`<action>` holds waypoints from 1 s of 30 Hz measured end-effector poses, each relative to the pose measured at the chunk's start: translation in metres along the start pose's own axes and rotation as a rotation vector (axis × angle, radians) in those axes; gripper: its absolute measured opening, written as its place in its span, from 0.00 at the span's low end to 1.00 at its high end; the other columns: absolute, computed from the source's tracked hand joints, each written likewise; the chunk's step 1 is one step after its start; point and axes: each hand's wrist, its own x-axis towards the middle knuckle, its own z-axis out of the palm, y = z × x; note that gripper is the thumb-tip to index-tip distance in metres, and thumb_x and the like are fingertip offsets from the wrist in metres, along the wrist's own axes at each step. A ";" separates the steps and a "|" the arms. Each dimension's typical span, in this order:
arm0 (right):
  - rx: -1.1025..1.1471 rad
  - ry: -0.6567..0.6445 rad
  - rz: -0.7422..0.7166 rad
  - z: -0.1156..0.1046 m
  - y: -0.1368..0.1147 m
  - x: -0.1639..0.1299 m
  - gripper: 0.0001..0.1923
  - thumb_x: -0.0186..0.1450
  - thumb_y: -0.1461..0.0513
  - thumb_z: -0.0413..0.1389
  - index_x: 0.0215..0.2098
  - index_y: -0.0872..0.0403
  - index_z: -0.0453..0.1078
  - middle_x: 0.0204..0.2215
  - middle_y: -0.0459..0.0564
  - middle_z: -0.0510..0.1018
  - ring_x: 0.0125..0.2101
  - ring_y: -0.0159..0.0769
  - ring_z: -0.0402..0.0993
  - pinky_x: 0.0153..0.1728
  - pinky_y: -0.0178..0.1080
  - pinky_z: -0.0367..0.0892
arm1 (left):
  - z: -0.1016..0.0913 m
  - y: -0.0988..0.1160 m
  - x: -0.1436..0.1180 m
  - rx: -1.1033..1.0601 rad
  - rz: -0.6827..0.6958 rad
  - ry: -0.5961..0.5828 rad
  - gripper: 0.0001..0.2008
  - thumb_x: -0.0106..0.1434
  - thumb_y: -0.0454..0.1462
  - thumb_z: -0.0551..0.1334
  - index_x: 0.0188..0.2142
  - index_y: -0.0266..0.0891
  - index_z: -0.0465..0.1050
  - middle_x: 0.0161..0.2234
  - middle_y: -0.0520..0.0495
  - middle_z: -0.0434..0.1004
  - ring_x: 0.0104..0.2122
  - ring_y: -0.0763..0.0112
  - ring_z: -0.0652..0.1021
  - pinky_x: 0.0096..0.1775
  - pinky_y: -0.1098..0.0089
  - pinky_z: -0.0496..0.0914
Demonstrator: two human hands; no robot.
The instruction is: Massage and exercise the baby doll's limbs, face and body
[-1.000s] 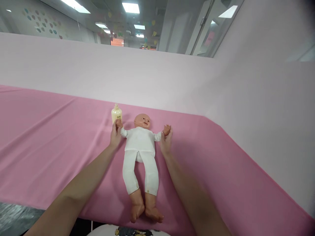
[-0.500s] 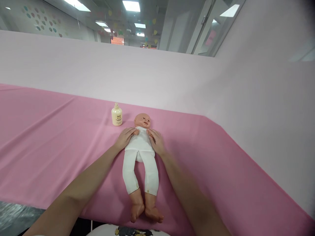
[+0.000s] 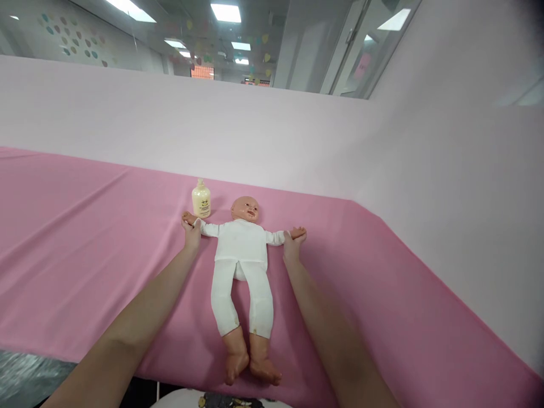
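A baby doll (image 3: 241, 243) in a white top and white trousers lies on its back, head away from me and bare feet towards me. Both of its arms are stretched out sideways. My left hand (image 3: 192, 231) is closed around the doll's arm on the left, at the wrist. On the other side, my right hand (image 3: 293, 245) grips the doll's other wrist, with the doll's small hand showing beyond my fingers. A cream pump bottle (image 3: 201, 200) stands upright just behind my left hand.
A pink sheet (image 3: 106, 238) covers the table under the doll. Behind it rises a white wall (image 3: 170, 124) with a window above, and another white wall (image 3: 459, 187) runs along the right. Silvery plastic (image 3: 29, 374) lies at the lower left.
My hands have moved apart, taking the doll's arms from its chest out to both sides. The doll's body and the bottle stay in place.
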 end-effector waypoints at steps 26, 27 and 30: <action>-0.195 -0.538 -0.467 0.009 -0.053 -0.037 0.31 0.71 0.56 0.48 0.71 0.52 0.52 0.67 0.57 0.63 0.67 0.43 0.58 0.68 0.53 0.55 | 0.014 0.023 -0.036 0.369 0.623 -0.450 0.27 0.70 0.40 0.57 0.67 0.43 0.59 0.63 0.38 0.68 0.63 0.54 0.68 0.65 0.48 0.60; -0.130 -0.482 -0.403 0.009 -0.053 -0.035 0.34 0.71 0.54 0.49 0.72 0.53 0.48 0.69 0.57 0.59 0.69 0.43 0.55 0.69 0.52 0.54 | 0.012 0.023 -0.034 0.297 0.563 -0.405 0.29 0.70 0.41 0.57 0.68 0.44 0.56 0.65 0.38 0.65 0.65 0.55 0.66 0.67 0.48 0.59; 0.052 -0.306 -0.247 0.006 -0.049 -0.026 0.41 0.69 0.50 0.52 0.73 0.53 0.41 0.72 0.59 0.51 0.71 0.42 0.50 0.69 0.51 0.54 | 0.008 0.023 -0.027 0.090 0.361 -0.242 0.33 0.69 0.43 0.59 0.69 0.48 0.48 0.69 0.39 0.58 0.68 0.56 0.62 0.67 0.51 0.59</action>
